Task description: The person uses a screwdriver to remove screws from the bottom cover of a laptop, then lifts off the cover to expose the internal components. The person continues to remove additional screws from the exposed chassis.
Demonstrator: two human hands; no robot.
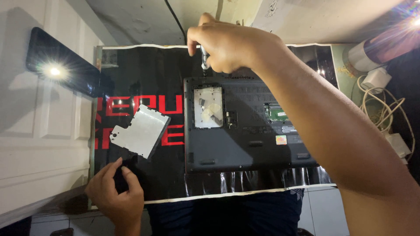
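A dark laptop [245,144] lies upside down on a black glossy mat [144,74], its bottom bay open and showing a pale compartment [208,107]. My right hand [229,46] grips a silver screwdriver [204,59], its tip at the laptop's far left corner. A removed metal cover plate [141,130] rests on the mat left of the laptop. My left hand [116,194] rests on the mat's near left corner, fingers pinched together; whether it holds something small is unclear.
A black phone [65,63] with its light on lies on a white panel at the left. A white charger [376,78] and coiled cables [385,109] sit at the right. A cylindrical lamp [385,46] shines at top right. Tiled floor shows below.
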